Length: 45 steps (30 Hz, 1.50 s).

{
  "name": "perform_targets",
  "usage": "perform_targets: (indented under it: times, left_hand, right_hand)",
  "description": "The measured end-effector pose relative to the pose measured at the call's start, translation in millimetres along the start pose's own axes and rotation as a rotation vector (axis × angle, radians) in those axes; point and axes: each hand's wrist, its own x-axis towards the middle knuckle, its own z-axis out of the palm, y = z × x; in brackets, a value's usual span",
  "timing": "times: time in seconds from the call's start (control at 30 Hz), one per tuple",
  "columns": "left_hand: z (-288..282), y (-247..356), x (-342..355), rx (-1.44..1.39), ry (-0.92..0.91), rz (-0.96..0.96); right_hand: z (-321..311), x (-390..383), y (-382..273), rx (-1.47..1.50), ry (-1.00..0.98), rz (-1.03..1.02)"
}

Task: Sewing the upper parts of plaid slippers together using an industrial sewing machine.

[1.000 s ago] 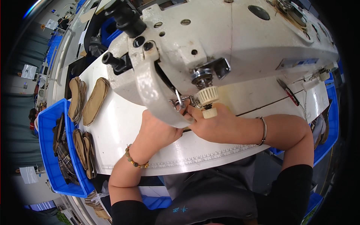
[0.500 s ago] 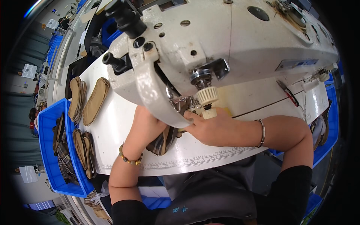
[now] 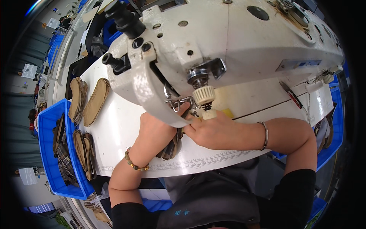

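Since the frame a second earlier, the plaid fabric piece (image 3: 169,144) has come into view from beneath the left hand (image 3: 154,131), and it has stayed in much the same spot over the last half second. Item: plaid fabric piece, dark checked, lying flat on the white counter (image 3: 114,126) under the head of the sewing machine (image 3: 228,45), its upper end tucked out of sight under the machine's arm. Left hand: palm down, wrist raised a little, fingers reaching forward beneath the machine head; its grip is hidden by the casting, so whether the fingers pinch the cloth or merely press on it cannot be told. A beaded bracelet (image 3: 134,163) sits on that wrist. Right hand (image 3: 213,131): laid flat, fingers extended leftward toward the needle area, pressing down beside the cloth rather than closed about it; a metal bangle (image 3: 264,134) circles the wrist, and the forearm runs in from the right with the elbow bent. The two hands appear set either side of the piece to keep it flat and guided. A ribbed cream knob (image 3: 204,94) hangs just above the right hand. Nearby stock: tan insole-shaped pieces (image 3: 95,101) stacked at the counter's far left, and a blue bin (image 3: 49,168) of similar pieces beside the counter.
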Motion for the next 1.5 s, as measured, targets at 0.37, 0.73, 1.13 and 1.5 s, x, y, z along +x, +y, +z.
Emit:
perform_targets:
  times: [0.37, 0.73, 1.13, 1.5]
  left_hand:
    - [1.6, -0.8, 2.2, -0.012, 0.0, -0.018]
    - [9.3, -26.7, 2.3, -0.249, 0.065, 0.084]
    - [14.0, -33.8, -9.0, -0.221, 0.324, 0.543]
    - [10.2, -12.4, -11.5, -0.51, 0.488, -0.006]
  right_hand:
    - [2.9, 0.2, 1.4, -0.036, 0.031, -0.02]
    - [0.1, 0.9, 2.3, -0.158, 0.005, 0.005]
    - [7.7, -0.5, 3.7, -0.143, 0.032, -0.021]
    - [-15.4, 12.8, 12.8, -0.325, 0.047, -0.052]
